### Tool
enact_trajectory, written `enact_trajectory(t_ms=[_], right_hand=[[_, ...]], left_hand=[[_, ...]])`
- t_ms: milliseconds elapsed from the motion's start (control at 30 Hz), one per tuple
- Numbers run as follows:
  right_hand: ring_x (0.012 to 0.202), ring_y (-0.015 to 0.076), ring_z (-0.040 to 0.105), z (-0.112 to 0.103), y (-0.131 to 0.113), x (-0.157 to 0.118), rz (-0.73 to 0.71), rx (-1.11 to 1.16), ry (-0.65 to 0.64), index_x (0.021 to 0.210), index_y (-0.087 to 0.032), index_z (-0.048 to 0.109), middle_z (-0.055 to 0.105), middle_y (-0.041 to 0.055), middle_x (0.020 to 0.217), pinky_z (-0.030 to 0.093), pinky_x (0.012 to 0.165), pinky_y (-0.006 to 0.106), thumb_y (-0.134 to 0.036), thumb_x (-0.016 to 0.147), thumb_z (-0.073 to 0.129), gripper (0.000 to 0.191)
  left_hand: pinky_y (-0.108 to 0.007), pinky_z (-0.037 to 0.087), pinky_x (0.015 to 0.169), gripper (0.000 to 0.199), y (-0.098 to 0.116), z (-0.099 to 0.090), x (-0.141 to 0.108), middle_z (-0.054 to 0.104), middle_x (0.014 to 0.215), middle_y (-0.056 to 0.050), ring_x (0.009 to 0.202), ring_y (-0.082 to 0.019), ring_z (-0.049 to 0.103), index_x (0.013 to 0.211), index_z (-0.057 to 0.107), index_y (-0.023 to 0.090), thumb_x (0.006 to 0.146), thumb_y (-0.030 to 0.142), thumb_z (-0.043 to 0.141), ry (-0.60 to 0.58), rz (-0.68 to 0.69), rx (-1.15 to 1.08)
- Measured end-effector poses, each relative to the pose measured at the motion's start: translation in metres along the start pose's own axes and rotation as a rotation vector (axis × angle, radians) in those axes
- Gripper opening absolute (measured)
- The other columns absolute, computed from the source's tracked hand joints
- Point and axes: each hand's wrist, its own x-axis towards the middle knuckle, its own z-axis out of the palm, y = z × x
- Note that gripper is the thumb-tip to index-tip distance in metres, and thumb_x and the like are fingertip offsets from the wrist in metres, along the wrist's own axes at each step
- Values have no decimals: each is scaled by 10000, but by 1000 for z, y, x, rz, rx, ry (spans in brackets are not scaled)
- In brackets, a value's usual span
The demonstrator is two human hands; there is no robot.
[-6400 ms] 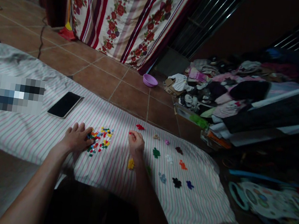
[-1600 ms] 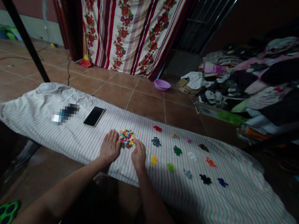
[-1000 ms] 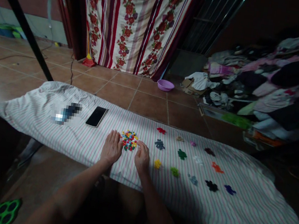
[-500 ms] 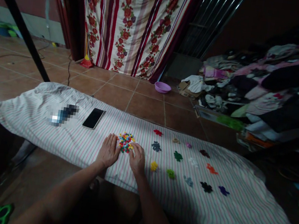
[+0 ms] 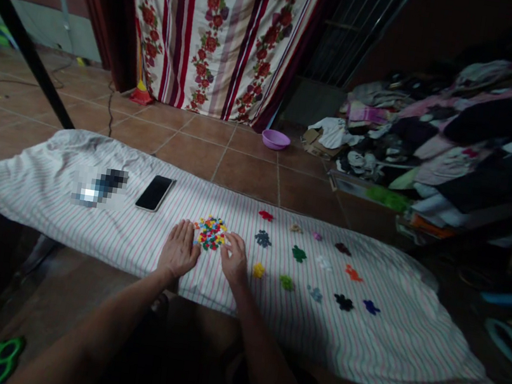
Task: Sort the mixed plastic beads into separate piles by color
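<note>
A mixed heap of tiny multicoloured pieces, perhaps beads, lies on the striped cloth between my hands. My left hand rests flat on the cloth along the heap's left side, thumb near its lower edge. At the right side, my right hand is bent, with thumb and forefinger a little apart beside the pieces; I see nothing between them. To the right lie small single-colour piles, among them a dark grey pile, a yellow pile, a red pile and a dark green pile.
Left of the heap lies a phone, with a blurred-out object beyond it. More piles, such as an orange one and a black one, sit farther right. A purple basin and heaped clothes are behind the table.
The whole view has shifted slightly, so the table appears higher and farther left. My right thumb and forefinger have drawn back a little to the heap's right edge. My left hand stays flat.
</note>
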Motion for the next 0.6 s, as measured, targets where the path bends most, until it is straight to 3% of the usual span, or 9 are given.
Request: enact_trajectory(t_ms=[133,300,467,600], right_hand=[[1020,213,630,-10,-4,5,59,-14,-79,1105,-213,696,582,109,1123,619,753,315,-163,834,547,313],[968,217,631,-8,-8,8,44,-122,-184,997,-221,712,612,71,1006,564,931,406,-117,789,583,266],[990,194,675,-3,-1,12,132,37,-130,1032,-213,701,672,85,1086,569,918,359,-131,824,509,294],[1019,186,691,-16,3,14,230,145,-49,1135,-217,673,716,76,1136,576,872,334,-184,879,438,349]], left_hand=[[-534,359,1161,570,0,-2,0,512,1445,-268,1420,-352,422,1358,519,-25,946,325,340,24,-56,-17],[-522,369,1151,527,1,-4,0,564,1402,-252,1393,-346,461,1304,574,-3,948,295,325,27,-63,-26],[-509,371,1148,509,1,-5,0,578,1397,-231,1383,-338,473,1286,586,26,942,303,332,31,-72,-22],[-507,351,1161,513,0,-4,0,566,1409,-233,1392,-337,460,1283,586,34,940,316,328,21,-82,-44]])
